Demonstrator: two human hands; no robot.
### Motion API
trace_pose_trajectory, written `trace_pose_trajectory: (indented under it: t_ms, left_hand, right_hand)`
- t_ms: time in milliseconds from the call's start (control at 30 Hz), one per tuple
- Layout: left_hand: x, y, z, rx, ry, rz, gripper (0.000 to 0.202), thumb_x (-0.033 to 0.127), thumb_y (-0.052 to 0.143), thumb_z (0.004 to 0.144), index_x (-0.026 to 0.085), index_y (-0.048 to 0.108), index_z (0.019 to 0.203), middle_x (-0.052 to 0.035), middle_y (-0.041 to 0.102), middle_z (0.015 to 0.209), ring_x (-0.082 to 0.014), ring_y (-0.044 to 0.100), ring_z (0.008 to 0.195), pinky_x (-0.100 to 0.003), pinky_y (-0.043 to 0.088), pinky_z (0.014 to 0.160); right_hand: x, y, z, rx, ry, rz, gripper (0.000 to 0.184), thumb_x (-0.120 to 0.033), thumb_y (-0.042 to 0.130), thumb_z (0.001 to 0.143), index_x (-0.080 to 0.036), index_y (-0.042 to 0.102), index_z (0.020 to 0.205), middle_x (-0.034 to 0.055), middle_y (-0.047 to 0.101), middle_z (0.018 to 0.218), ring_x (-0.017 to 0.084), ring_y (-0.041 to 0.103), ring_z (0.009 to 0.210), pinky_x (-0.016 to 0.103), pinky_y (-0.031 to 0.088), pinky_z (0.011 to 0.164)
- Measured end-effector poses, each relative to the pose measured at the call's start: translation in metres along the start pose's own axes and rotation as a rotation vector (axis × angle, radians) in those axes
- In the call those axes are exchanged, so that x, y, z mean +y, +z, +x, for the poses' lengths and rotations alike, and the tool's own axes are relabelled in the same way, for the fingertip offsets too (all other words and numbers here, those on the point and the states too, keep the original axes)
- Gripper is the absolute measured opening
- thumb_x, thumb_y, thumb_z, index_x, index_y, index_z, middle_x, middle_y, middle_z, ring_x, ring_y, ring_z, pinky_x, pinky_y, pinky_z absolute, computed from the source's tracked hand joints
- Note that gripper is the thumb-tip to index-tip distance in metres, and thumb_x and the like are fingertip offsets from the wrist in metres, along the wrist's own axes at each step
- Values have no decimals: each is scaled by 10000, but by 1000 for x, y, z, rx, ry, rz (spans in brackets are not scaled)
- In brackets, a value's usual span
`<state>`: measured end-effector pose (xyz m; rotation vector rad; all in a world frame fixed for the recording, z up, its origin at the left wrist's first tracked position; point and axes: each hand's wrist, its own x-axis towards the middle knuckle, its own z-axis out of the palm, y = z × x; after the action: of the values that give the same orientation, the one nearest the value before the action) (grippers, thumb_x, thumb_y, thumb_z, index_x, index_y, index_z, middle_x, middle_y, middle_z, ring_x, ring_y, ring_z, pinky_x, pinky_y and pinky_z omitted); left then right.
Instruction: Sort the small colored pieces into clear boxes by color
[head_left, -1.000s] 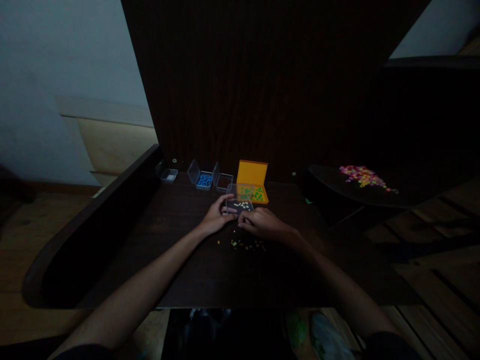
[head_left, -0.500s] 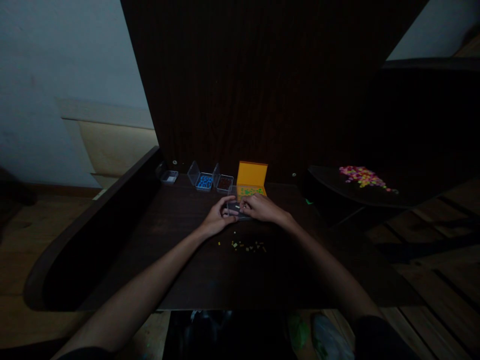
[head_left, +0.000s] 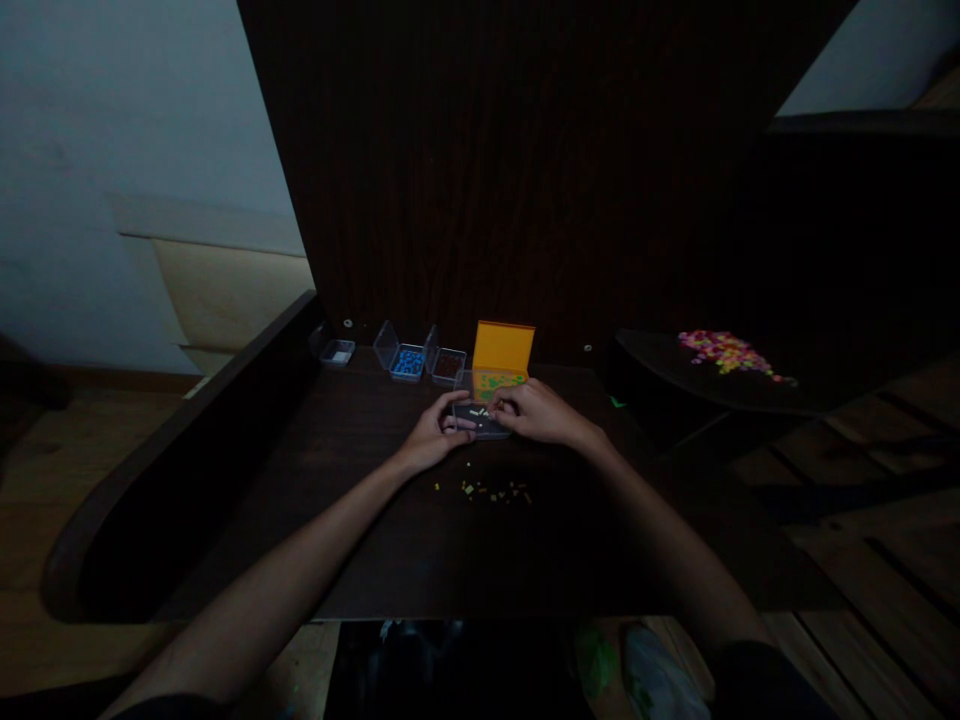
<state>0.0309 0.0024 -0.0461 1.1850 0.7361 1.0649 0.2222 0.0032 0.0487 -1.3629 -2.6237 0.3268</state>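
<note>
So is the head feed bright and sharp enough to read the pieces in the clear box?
Head view: underexposed, the table nearly black; only the orange box, blue pieces and pink pile read well. The clear box, gripped by the left hand with the right hand touching, shows pale specks, too small to shape. Wide-angle bending at the edges; no glare.

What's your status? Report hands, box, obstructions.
Left hand gripping clear box, left edge. Right hand at its right rim, grip unclear. Box on table, light pieces inside. Orange box close behind; loose beads in front.
</note>
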Motion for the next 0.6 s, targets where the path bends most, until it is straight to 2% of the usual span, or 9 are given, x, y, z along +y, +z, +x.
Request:
trace_pose_trajectory:
  t_ms: [100, 233, 400, 600]
  left_hand:
    - [0, 0, 0, 0, 9, -2, 675, 74, 754, 568, 184, 504, 1186, -72, 607, 1093, -103, 634, 801, -228, 508, 716]
    - [1, 0, 0, 5, 15, -6, 665, 65, 750, 568, 184, 506, 1175, -83, 567, 1159, -90, 633, 794, -209, 508, 708]
    - [1, -1, 0, -11, 32, 20, 634, 85, 748, 590, 189, 505, 1166, -89, 532, 1188, -92, 630, 816, -220, 515, 728]
    - [1, -1, 1, -18, 42, 30, 646, 97, 756, 583, 187, 499, 1169, -97, 514, 1214, -98, 628, 828, -224, 514, 728]
  right_hand:
    - [-10, 0, -9, -94, -70, 54, 168, -203, 569, 820, -167, 701, 917, -17, 590, 640, 95, 479, 580, 216, 285, 571]
    - [-21, 15, -17, -205, -172, 23, 147, -224, 586, 819, -195, 701, 905, -13, 615, 685, 101, 503, 605, 221, 304, 585]
    - [-20, 39, -18, -224, -194, -26, 180, -243, 551, 847, -223, 676, 975, 6, 665, 829, 118, 556, 682, 224, 315, 585]
    - [-19, 46, -15, -205, -179, -102, 195, -226, 515, 862, -228, 676, 974, 27, 682, 909, 146, 594, 776, 237, 340, 628]
